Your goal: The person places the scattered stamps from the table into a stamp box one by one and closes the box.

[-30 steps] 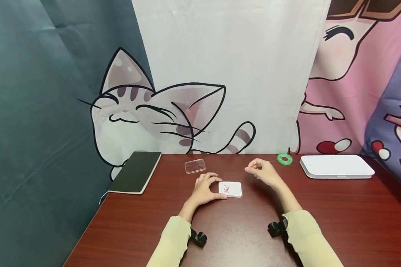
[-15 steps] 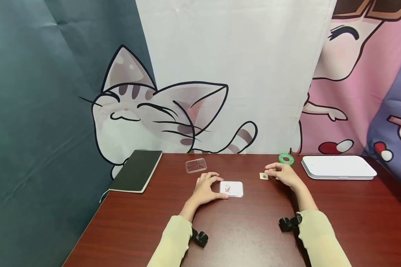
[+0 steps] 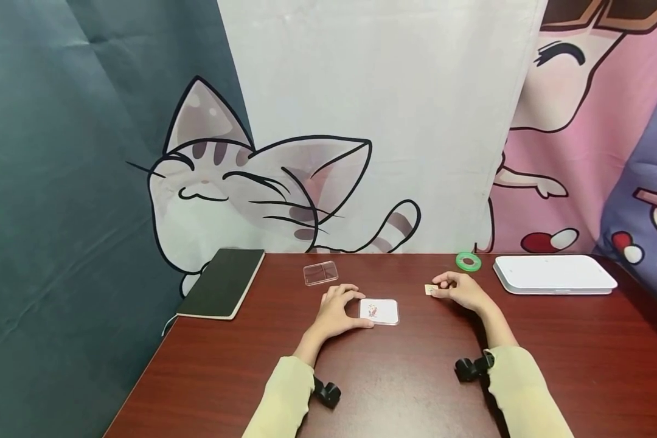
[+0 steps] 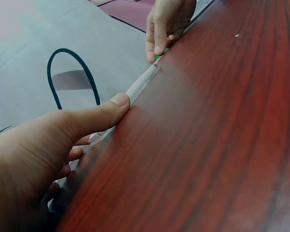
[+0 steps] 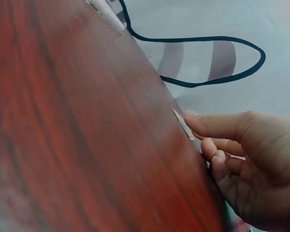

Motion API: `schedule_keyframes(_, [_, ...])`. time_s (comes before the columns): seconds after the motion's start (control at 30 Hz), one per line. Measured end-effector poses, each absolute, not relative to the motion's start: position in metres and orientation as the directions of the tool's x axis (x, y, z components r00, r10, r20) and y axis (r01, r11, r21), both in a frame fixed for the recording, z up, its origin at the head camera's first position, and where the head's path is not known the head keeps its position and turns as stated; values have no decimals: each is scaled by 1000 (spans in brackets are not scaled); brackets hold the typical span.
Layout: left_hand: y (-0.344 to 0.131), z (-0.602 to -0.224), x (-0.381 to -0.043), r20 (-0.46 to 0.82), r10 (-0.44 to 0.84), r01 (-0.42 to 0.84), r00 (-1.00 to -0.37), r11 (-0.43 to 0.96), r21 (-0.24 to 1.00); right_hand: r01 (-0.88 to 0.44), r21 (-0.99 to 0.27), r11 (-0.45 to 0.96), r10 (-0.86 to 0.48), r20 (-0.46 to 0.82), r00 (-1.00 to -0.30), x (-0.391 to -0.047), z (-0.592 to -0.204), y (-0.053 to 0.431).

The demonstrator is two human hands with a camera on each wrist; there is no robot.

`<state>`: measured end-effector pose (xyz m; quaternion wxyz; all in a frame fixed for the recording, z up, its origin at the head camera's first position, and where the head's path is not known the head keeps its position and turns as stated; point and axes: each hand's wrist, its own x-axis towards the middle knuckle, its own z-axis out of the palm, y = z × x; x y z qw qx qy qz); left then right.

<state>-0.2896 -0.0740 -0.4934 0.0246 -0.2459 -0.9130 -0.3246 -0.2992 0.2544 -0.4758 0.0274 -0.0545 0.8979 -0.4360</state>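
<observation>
My left hand [image 3: 334, 313] holds a flat clear plastic case [image 3: 385, 311] by its left end, thumb on the near edge and fingers at the far edge. Inside the case shows a white card with a small reddish picture. Seen from the left wrist, the thumb presses the side of the case [image 4: 144, 83], which lies flat on the table. To the right, my right hand [image 3: 464, 292] pinches a small cream-coloured square piece [image 3: 429, 289], like a stamp. The right wrist view shows this thin square [image 5: 182, 124] at the thumb tip, close over the tabletop.
A clear plastic lid [image 3: 320, 273] lies behind the left hand. At the back left is a black notebook [image 3: 221, 283]. A green tape roll [image 3: 468, 261] and a white flat box [image 3: 554, 274] sit at the back right, near the curtain [image 3: 389, 121].
My right hand has moved right, from beside the case to the small square, and its thumb and fingers now pinch it. My left hand stays on the case.
</observation>
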Motion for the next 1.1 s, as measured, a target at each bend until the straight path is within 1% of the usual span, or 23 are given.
schedule_keyframes(0.27, [-74,-492,-288,222,438,480,-871,666,571,-111,-735,669,-118,42,-992,-300,-475,252])
schedule_keyframes(0.37, [-74,-493,-288,209,433,468,-877,668,579,-116,-725,679,-121,46,-992,-300,-474,251])
schedule_keyframes(0.83, [-73,-492,-287,215,433,472,-875,665,579,-94,-736,671,-96,39,-995,-298,-475,251])
schedule_keyframes(1.1, [-73,-493,-287,215,434,472,-875,664,580,-94,-735,671,-73,61,-995,-299,-477,251])
